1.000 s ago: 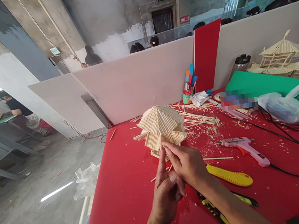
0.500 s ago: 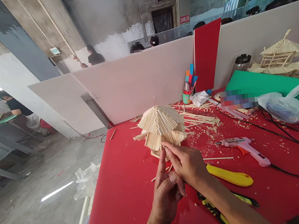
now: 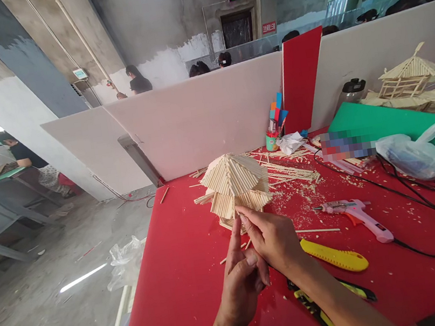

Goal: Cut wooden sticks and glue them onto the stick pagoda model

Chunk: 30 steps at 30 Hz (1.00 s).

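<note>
A small model pavilion [image 3: 231,183], built of pale wooden sticks with two tiers of roof, stands on the red tabletop. My right hand [image 3: 271,236] is closed in a pinch at the front corner of the lower roof, on a thin wooden stick [image 3: 235,207] mostly hidden by the fingers. Just below and to the left, my left hand [image 3: 241,279] points its index finger up against the same corner. Its other fingers are loosely curled, with nothing seen in them. Short loose sticks [image 3: 227,260] lie by the model's base.
A pink glue gun [image 3: 358,214] with a black cord lies to the right. A yellow-handled tool [image 3: 335,255] and a black-and-yellow cutter [image 3: 317,311] lie beside my right forearm. Loose sticks [image 3: 290,171] and shavings spread behind. A second stick model [image 3: 417,76] stands far right, beyond a green board [image 3: 400,125].
My hands and the model look the same as before. In the background, a person by the wall has shifted slightly.
</note>
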Available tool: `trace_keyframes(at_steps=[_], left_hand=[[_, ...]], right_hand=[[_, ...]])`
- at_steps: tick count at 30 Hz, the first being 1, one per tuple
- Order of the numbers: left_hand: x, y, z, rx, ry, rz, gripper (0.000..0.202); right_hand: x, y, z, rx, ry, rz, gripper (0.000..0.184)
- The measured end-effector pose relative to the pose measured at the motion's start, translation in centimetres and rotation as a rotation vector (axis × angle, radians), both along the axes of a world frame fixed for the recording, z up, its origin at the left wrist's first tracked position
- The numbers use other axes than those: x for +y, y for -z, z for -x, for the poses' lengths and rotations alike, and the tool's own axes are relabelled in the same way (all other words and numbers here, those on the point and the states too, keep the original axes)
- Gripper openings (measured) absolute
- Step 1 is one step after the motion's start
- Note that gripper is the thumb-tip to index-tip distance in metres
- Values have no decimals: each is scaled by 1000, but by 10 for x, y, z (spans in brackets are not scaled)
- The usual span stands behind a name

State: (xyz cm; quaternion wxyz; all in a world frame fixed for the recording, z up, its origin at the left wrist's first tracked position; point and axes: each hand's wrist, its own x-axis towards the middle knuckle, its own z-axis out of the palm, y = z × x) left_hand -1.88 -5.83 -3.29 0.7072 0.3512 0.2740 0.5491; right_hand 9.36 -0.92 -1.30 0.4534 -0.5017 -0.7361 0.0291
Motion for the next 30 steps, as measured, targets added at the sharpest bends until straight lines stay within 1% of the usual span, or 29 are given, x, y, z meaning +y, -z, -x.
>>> trace_keyframes(at_steps=[11,19,30], left_hand=[[1,-2,0,16,-4,-1,84],[1,0,0,10,1,-2,84],[0,-2,-1,-14,22,-5,83]], right_hand=[[0,-1,0,25,-19,30,33],[0,-2,-1,22,-22,60,34],[-1,-3,-1,33,-38,74,38]])
